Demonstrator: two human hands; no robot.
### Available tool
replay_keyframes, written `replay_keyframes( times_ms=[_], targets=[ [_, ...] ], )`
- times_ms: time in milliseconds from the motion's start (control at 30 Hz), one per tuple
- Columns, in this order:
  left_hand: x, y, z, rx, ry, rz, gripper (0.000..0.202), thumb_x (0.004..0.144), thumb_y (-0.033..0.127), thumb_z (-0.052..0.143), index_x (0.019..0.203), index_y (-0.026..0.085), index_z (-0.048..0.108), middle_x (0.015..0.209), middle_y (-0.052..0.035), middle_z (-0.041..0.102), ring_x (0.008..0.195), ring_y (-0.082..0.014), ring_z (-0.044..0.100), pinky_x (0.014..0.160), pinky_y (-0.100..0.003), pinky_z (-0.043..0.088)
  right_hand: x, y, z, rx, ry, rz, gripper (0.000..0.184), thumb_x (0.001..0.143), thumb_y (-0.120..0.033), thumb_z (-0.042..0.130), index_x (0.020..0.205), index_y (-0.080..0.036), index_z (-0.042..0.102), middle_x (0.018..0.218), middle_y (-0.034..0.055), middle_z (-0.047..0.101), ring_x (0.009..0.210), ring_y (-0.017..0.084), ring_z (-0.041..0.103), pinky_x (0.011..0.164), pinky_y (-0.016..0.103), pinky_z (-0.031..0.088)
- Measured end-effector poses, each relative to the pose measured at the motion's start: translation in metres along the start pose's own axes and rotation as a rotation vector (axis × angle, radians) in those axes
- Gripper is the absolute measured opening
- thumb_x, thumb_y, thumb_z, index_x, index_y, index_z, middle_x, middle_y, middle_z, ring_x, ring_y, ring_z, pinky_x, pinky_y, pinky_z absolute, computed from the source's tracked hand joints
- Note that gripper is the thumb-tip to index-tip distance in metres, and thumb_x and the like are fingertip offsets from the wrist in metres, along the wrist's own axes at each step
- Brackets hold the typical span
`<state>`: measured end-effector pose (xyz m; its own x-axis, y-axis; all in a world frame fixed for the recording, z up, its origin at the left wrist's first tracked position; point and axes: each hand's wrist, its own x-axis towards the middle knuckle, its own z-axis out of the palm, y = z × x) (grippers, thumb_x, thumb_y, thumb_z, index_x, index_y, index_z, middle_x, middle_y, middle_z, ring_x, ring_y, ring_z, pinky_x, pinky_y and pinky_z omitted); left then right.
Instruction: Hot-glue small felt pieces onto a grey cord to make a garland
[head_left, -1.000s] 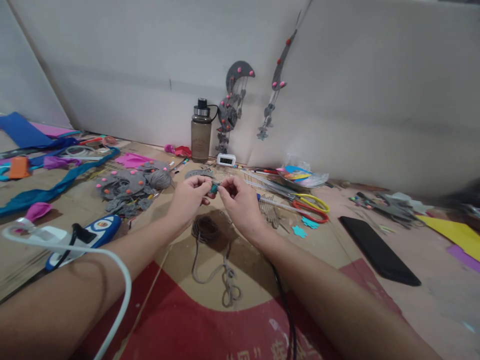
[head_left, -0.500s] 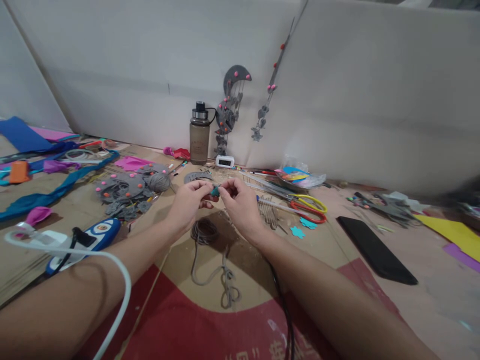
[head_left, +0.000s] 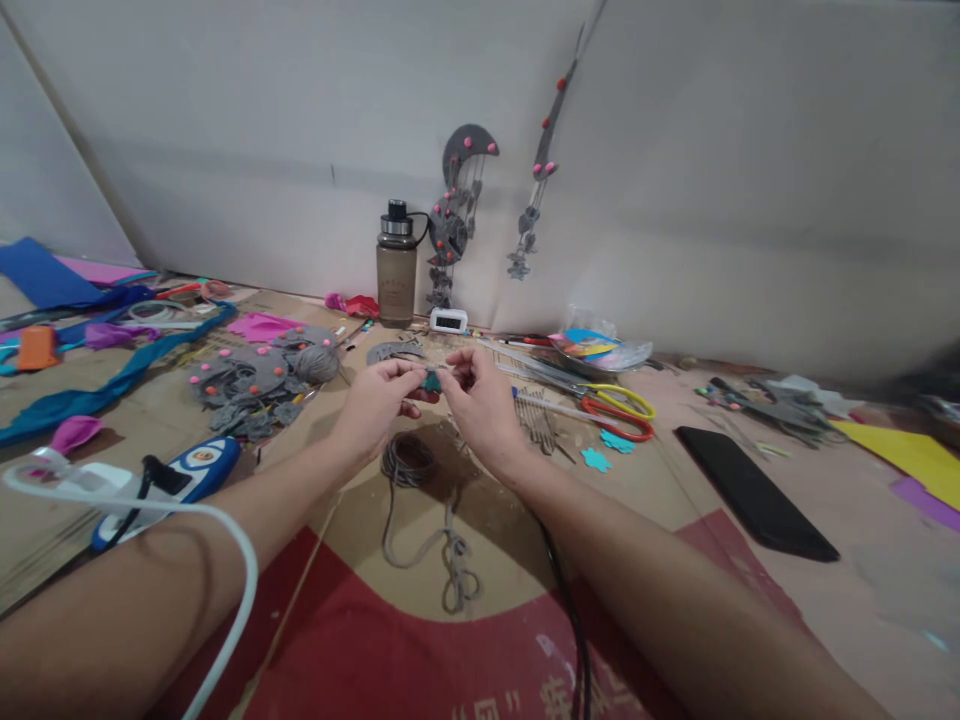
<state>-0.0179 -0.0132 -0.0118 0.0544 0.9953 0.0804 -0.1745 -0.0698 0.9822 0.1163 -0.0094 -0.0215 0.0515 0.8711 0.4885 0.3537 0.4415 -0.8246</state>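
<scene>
Between the fingertips of both hands, raised above the cardboard, sits a small dark-teal piece [head_left: 432, 382], too little of it showing to tell its shape or material. The left hand [head_left: 375, 405] pinches it between thumb and forefinger, the other fingers curled beneath; the right hand [head_left: 481, 408] meets it from the opposite side with thumb and bent forefinger drawn together on its edge. Whether a strand is caught there too cannot be told. So small a thing probably needs both pinches to be kept steady, and holding it up front likely keeps it in sight.

Just nearer the body than the fingers lies a round coil of thin grey-brown cord [head_left: 407, 462], its tail trailing into a tangle of loose loops [head_left: 459, 580], within easy reach of either hand. Just beyond the fingers, a flat grey curved piece [head_left: 394, 351] rests on the board.

To the right of the fingers are long scissors with yellow and orange handles [head_left: 619, 412], perhaps laid handles outward for picking up, and two bright turquoise flower-shaped cutouts [head_left: 597, 460]. To their left, a heap of grey cut shapes with pink and orange dots [head_left: 244, 375] lies against a ball of grey yarn [head_left: 318, 362].

Farther beyond the fingers, a brownish see-through bottle with a black lid [head_left: 397, 275] stands upright near the pale wall [head_left: 247, 150], beside a small white digital clock [head_left: 448, 320].
</scene>
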Motion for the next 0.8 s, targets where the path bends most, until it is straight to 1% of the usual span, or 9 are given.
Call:
replay_keyframes(
  times_ms=[67,100,233,367,467,567,800],
  targets=[
    [0.0002,0.0001,0.0001,0.07,0.014,0.017,0.021,0.069,0.031,0.068,0.077,0.012,0.062,0.069,-0.0036,0.062,0.06,-0.0116,0.06,0.044,-0.019,0.036,0.0004,-0.0012,-0.001,0.014,-0.014,0.011,0.019,0.078,-0.03,0.055,0.093,-0.019,0.056,0.063,-0.0046,0.049,0.058,0.011,0.045,0.057,0.024,0.036],
    [0.0004,0.0002,0.0,0.097,0.016,0.028,0.021,0.069,0.031,0.067,0.077,0.012,0.062,0.068,-0.0037,0.062,0.059,-0.0113,0.059,0.043,-0.019,0.035,0.0006,-0.0015,-0.0014,0.012,-0.031,0.014,0.018,0.078,-0.03,0.054,0.092,-0.019,0.058,0.062,-0.0046,0.048,0.057,0.011,0.044,0.056,0.024,0.035],
    [0.0022,-0.0008,-0.0018,0.157,0.03,0.065,0.017,0.071,0.029,0.064,0.075,0.012,0.061,0.061,-0.0009,0.058,0.052,-0.0081,0.051,0.042,-0.018,0.031,0.0014,-0.0005,-0.0016,-0.022,-0.069,0.02,0.015,0.078,-0.031,0.055,0.079,-0.018,0.064,0.061,-0.0027,0.05,0.057,0.011,0.041,0.055,0.024,0.032],
    [0.0036,-0.0034,-0.0044,0.21,0.027,0.085,0.018,0.073,0.031,0.064,0.078,0.013,0.061,0.052,0.0032,0.052,0.044,-0.0055,0.041,0.042,-0.018,0.028,0.002,0.0015,-0.0011,-0.001,-0.072,0.052,0.017,0.077,-0.033,0.056,0.076,-0.017,0.064,0.06,-0.0032,0.05,0.055,0.01,0.039,0.054,0.024,0.032],
    [0.0037,-0.0042,-0.0049,0.222,0.03,0.089,0.02,0.073,0.031,0.065,0.081,0.014,0.061,0.054,0.0021,0.055,0.044,-0.0067,0.044,0.042,-0.019,0.031,0.0025,0.0022,-0.0012,-0.005,-0.077,0.072,0.019,0.077,-0.034,0.057,0.075,-0.017,0.063,0.058,-0.0039,0.048,0.053,0.009,0.039,0.053,0.024,0.031],
    [0.0035,-0.0032,-0.0041,0.198,0.033,0.089,0.021,0.071,0.031,0.067,0.08,0.014,0.06,0.056,-0.0003,0.059,0.047,-0.0082,0.049,0.044,-0.02,0.035,0.0032,0.0026,-0.0013,0.004,-0.076,0.079,0.019,0.077,-0.034,0.056,0.074,-0.017,0.063,0.059,-0.0037,0.049,0.054,0.009,0.039,0.054,0.024,0.032],
    [0.002,-0.0006,-0.0025,0.185,0.034,0.096,0.021,0.07,0.032,0.069,0.076,0.013,0.062,0.056,-0.0006,0.059,0.046,-0.0084,0.05,0.044,-0.02,0.036,0.0036,0.0043,-0.0002,0.012,-0.097,0.088,0.02,0.075,-0.035,0.057,0.078,-0.017,0.064,0.058,-0.0035,0.048,0.053,0.01,0.039,0.052,0.024,0.031]
  ],
)
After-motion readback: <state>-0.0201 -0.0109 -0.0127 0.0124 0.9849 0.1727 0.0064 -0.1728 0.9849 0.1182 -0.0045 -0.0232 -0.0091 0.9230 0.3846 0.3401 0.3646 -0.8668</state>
